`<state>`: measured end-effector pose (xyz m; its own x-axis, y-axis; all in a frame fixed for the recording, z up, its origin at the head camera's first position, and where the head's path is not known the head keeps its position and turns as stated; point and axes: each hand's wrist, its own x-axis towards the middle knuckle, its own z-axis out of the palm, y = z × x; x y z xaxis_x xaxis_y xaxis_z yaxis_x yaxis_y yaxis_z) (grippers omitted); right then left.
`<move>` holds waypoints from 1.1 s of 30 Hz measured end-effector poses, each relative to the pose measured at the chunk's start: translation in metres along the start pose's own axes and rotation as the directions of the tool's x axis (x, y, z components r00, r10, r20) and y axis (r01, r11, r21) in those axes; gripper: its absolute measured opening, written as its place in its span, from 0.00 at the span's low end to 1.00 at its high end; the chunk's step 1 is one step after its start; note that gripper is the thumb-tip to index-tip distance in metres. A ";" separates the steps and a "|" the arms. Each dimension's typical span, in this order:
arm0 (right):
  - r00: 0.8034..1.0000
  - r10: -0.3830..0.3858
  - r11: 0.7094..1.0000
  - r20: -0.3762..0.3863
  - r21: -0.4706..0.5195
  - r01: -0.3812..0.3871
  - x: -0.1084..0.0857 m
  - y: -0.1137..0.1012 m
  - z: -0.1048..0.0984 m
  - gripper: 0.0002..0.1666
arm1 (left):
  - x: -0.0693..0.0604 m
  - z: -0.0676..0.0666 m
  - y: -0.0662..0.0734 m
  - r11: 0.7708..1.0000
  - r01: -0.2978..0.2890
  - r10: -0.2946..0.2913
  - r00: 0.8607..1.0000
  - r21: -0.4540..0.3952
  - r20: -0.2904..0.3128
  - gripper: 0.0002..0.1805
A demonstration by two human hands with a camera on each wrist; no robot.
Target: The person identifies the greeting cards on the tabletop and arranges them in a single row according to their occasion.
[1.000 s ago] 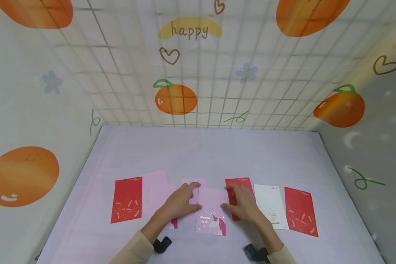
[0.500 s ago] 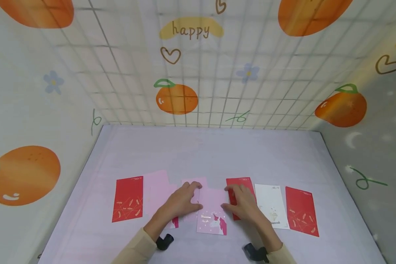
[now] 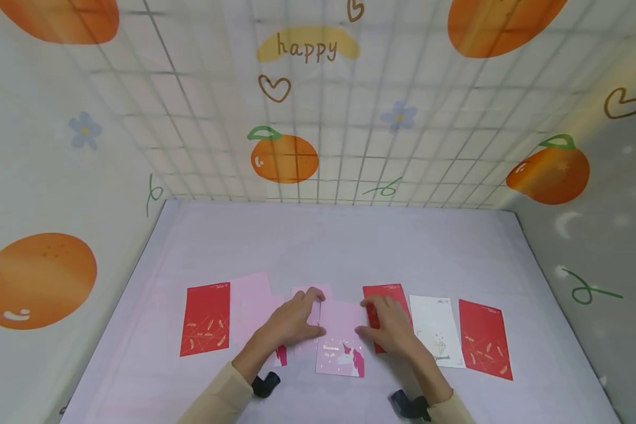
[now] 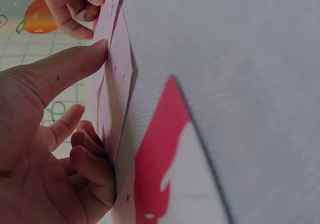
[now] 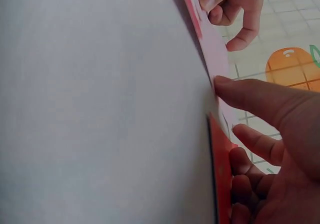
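A pink unicorn card [image 3: 340,353] lies flat on the table between the hands. At its left edge is my left hand [image 3: 295,321], thumb tip touching the card and index finger stretched toward its upper corner. My right hand [image 3: 391,324] has its thumb at the card's right edge; its other fingers rest over a red card [image 3: 384,290]. Under and beside the left hand lie more pink cards [image 3: 251,288], partly hidden. In the left wrist view, the left thumb [image 4: 75,66] meets a pink card's edge. The right thumb [image 5: 250,94] does likewise in the right wrist view.
A red card [image 3: 205,321] lies at the left. To the right are a white card [image 3: 436,330] and another red card [image 3: 484,338]. Black wrist devices sit below the left wrist [image 3: 266,386] and right wrist [image 3: 409,405]. A printed curtain [image 3: 339,129] stands behind the table.
Both hands and the cards keep their places. Only a very slight shift of the head view shows.
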<state>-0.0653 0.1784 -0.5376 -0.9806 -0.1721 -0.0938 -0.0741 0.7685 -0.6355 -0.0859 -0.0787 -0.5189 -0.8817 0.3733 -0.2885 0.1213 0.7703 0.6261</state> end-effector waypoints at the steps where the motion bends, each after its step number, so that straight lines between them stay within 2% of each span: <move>1: 1.000 0.002 1.000 0.002 0.002 -0.002 0.000 0.000 0.000 0.40 | 0.000 0.000 0.000 1.000 -0.001 0.001 1.000 -0.001 0.000 0.38; 12: 0.999 0.007 0.999 -0.051 0.031 -0.005 0.001 -0.004 0.003 0.41 | 0.002 0.001 -0.001 0.997 -0.042 0.043 0.999 -0.058 0.003 0.33; 21: 0.995 0.024 0.998 -0.100 0.068 -0.017 -0.001 -0.008 0.003 0.36 | 0.000 0.007 0.000 0.991 -0.108 0.106 0.994 -0.079 -0.031 0.24; 29: 0.994 0.029 0.989 -0.105 0.149 -0.013 -0.002 -0.009 0.002 0.31 | -0.002 0.009 0.000 0.989 -0.112 0.109 0.993 -0.097 -0.041 0.21; 33: 0.993 0.049 0.981 -0.105 0.191 -0.029 -0.004 -0.010 0.000 0.28 | -0.003 0.010 0.000 0.985 -0.120 0.113 0.991 -0.121 -0.066 0.20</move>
<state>-0.0609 0.1715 -0.5312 -0.9967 -0.0685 -0.0442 -0.0100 0.6411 -0.7674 -0.0783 -0.0744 -0.5251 -0.8904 0.4229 -0.1681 0.1699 0.6516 0.7393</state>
